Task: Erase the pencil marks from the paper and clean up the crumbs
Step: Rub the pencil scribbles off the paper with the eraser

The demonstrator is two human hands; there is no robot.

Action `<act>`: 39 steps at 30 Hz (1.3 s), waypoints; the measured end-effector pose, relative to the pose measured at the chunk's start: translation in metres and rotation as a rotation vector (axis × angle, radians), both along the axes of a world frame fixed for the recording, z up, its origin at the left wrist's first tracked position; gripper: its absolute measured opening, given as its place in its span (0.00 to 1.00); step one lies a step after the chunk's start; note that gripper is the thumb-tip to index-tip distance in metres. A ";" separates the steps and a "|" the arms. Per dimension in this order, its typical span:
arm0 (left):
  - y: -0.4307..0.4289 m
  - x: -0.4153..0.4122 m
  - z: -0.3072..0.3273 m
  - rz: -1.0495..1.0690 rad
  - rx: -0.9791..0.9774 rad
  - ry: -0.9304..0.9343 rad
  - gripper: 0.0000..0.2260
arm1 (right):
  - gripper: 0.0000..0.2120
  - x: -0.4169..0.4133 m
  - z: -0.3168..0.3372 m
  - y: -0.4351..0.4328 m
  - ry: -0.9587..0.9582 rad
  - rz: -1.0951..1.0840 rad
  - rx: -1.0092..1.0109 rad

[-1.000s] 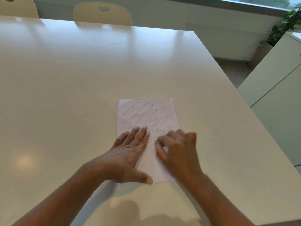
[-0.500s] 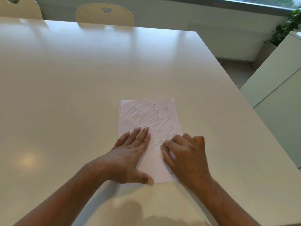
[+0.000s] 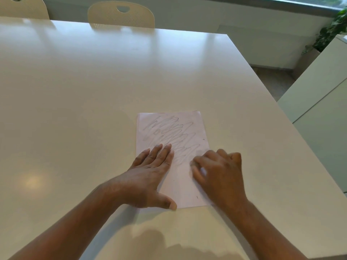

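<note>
The sheet of paper [image 3: 180, 186] lies flat on the glossy white table [image 3: 90, 94], near its front edge, with the grey pencil marks [image 3: 172, 132] scrawled over its far half. The left hand [image 3: 148, 175] is spread flat, fingers straight, pinning the sheet's left side. The right hand [image 3: 219, 171] is curled, blurred, pinching a small white eraser [image 3: 203, 171] by the look of it, down at the right edge. That sheet looks thin, light and floppy, and on this slick top it will likely skate or buckle, so press down close beside the rubbing and stroke away from the palm. A few dark specks [image 3: 204, 139] dot the sheet.
</note>
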State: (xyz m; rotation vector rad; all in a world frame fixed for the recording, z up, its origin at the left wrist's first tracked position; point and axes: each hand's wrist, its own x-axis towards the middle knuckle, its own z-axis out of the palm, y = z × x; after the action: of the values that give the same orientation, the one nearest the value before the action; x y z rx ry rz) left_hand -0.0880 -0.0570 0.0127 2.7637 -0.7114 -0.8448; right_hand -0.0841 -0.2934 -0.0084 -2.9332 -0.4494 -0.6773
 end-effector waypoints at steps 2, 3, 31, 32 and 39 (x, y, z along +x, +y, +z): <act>-0.001 0.000 0.000 0.004 -0.003 0.004 0.58 | 0.09 0.015 0.004 -0.011 0.015 -0.071 0.025; -0.001 -0.001 0.000 0.004 -0.002 0.005 0.58 | 0.09 0.018 0.005 -0.011 0.029 -0.075 0.036; -0.002 0.001 -0.002 0.046 -0.025 0.007 0.60 | 0.09 0.014 0.000 0.031 0.074 0.194 0.074; -0.002 0.001 -0.002 0.046 -0.025 0.011 0.60 | 0.08 0.004 -0.002 0.033 0.065 0.256 0.065; -0.001 0.002 -0.002 0.035 -0.012 0.018 0.61 | 0.10 0.052 0.003 0.008 0.027 0.015 -0.002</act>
State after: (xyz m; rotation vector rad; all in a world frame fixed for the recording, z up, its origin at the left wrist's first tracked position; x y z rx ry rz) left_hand -0.0864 -0.0583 0.0111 2.7466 -0.6604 -0.8542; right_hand -0.0324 -0.2854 -0.0057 -2.9339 -0.4691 -0.6344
